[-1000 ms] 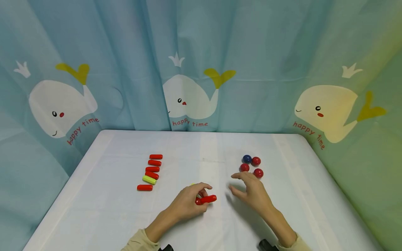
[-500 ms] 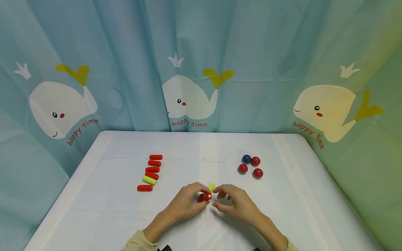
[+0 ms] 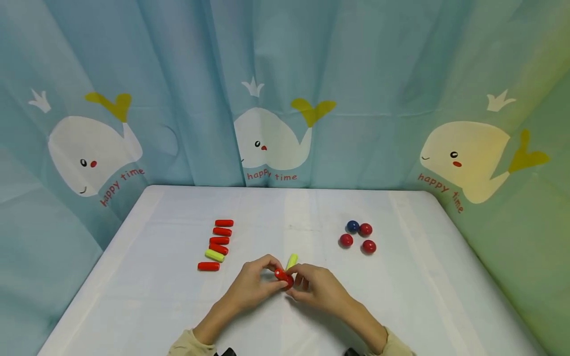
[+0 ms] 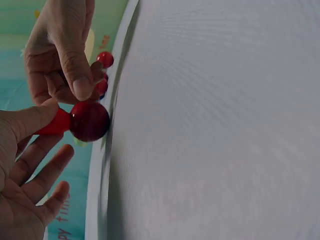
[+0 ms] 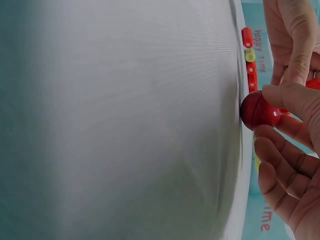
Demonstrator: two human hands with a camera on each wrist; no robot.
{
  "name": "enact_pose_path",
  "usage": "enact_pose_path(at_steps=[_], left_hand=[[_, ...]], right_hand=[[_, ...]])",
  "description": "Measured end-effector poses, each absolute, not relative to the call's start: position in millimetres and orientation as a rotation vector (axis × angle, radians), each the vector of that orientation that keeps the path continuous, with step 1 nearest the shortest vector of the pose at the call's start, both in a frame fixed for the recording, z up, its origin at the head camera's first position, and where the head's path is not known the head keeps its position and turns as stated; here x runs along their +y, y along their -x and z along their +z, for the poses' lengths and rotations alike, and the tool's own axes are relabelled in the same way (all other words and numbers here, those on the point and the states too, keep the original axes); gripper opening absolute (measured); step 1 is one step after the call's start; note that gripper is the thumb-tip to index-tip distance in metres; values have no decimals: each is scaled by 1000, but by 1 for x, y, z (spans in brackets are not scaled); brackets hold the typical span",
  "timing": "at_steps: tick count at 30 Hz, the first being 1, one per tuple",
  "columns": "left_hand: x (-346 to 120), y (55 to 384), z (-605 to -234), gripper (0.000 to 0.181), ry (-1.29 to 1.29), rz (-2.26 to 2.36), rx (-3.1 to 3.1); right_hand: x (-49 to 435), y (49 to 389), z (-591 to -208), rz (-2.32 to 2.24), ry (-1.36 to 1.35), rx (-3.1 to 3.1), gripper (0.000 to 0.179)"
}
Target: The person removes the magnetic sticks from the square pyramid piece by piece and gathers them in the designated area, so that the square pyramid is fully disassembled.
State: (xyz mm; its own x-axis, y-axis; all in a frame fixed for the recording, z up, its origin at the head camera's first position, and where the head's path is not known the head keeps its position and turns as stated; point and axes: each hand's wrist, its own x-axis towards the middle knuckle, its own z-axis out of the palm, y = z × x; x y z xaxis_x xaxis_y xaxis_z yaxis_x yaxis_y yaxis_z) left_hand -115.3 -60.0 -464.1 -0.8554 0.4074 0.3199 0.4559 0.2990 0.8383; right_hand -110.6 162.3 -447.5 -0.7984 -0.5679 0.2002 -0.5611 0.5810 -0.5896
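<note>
My left hand (image 3: 251,287) pinches a red peg (image 4: 56,122) between thumb and fingertips in the left wrist view. That peg's end meets a dark red ball (image 4: 90,121), which has a groove round it in the right wrist view. My right hand (image 3: 320,289) has its thumb on the ball's top and a finger close beneath, holding it from the right. A yellow-green peg (image 3: 291,261) sticks out away from me just beyond the fingertips; its near end is hidden. Both hands meet low over the table's middle.
On the left of the white table (image 3: 156,296) lie several red pegs (image 3: 219,241) in a rough column, with one yellow-green peg (image 3: 214,255) among them. At the right sit a blue ball (image 3: 353,227) and several red balls (image 3: 368,246). A whale-print curtain (image 3: 187,123) surrounds the table.
My right hand has come in leftward from near the loose balls to the ball and pegs. My left hand has turned its red peg from pointing right to pointing up-left; the yellow-green peg now shows more.
</note>
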Motion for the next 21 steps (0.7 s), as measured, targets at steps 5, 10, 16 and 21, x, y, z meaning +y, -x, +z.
enact_pose_path(at_steps=[5,10,16,21], left_hand=[[-64,115,-464,25,789,-1640,-2548],[-67,115,-463,25,776,-1621,-2570],[-70,115,-465,22,813,-1490,-2602],[-72,116,-467,19,843,-1337,-2650]], right_hand=[[158,112,-447,-989,932,2807,27],[155,113,-448,-953,936,2833,26],[157,113,-446,-898,967,2864,23],[161,113,-445,-888,979,2856,23]])
